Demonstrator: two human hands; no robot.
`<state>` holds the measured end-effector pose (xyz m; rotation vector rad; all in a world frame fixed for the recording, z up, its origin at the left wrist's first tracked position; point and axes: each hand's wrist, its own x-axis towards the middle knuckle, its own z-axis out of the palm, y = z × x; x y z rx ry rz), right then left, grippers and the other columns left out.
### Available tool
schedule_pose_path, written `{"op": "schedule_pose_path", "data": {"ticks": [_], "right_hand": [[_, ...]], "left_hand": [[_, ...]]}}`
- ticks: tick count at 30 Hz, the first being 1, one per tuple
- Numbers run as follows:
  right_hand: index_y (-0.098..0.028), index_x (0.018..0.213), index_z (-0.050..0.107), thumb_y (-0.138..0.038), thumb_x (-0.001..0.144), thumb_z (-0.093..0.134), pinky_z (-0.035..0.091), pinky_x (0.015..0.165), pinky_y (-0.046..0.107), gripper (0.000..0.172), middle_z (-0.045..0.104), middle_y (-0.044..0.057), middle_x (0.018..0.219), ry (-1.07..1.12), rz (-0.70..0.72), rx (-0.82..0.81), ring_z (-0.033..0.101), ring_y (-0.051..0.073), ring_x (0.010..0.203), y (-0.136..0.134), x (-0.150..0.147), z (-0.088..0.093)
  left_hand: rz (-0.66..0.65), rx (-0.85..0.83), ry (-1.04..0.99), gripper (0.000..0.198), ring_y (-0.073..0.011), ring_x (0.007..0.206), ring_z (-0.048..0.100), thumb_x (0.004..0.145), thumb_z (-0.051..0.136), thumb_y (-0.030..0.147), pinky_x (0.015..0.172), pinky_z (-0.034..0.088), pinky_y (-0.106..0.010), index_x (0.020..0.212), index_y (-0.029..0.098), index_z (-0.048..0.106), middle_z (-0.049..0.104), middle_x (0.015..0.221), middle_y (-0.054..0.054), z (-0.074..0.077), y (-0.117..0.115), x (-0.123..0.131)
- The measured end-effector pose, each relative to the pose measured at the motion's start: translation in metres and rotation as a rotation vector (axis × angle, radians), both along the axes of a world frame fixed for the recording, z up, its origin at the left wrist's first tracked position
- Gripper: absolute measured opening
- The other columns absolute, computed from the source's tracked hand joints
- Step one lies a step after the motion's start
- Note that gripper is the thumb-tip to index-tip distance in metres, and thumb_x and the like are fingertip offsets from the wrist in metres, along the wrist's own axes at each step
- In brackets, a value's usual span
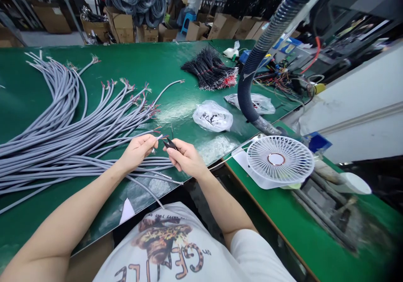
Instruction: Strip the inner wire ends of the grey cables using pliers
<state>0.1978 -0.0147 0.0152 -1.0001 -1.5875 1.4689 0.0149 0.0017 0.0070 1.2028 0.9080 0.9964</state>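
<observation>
Between its thumb and fingers my left hand [140,148] pinches the end of a grey cable, whose thin coloured wires [163,137] stick out to the right. My right hand [186,156] is closed around small black wire cutters [170,144]. Their jaws point up and left, right beside the bared wires; whether they touch a wire I cannot tell. Under and left of my hands lies a big bundle of grey cables [72,137] with many ends stripped to red, white and dark wires. Several more cable ends [163,177] lie just below my hands.
Plastic bags [213,116] of small parts and a bundle of black wires [209,69] lie farther back on the green table [132,59]. A ribbed dark hose [256,59] comes down at the right. Near it stands a white fan [280,160]. Cardboard boxes [122,26] stand behind the table.
</observation>
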Motion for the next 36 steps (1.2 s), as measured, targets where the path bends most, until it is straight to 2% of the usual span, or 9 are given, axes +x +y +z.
{"op": "schedule_pose_path", "data": {"ticks": [17,36], "right_hand": [[-0.016,0.086,0.055,-0.037,0.085,0.053,0.026,0.033,0.015,0.021,0.045,-0.009,0.051,0.035,-0.024,-0.010,0.037,0.002,0.034,0.0078,-0.0019,-0.0016],[-0.017,0.084,0.055,-0.037,0.085,0.054,0.028,0.036,0.016,0.020,0.045,-0.009,0.050,-0.021,-0.012,0.001,0.036,0.003,0.035,0.0055,-0.0036,0.0018]], "left_hand": [[-0.031,-0.005,0.007,0.046,-0.0044,0.038,0.015,0.074,0.063,0.060,0.041,0.006,-0.023,0.064,0.016,0.053,0.023,0.042,0.009,0.0017,-0.0001,0.0005],[-0.020,-0.044,-0.034,0.046,-0.0033,0.037,0.014,0.073,0.065,0.058,0.041,0.006,-0.022,0.063,0.015,0.053,0.023,0.041,0.010,-0.0010,0.0018,-0.0003]]}}
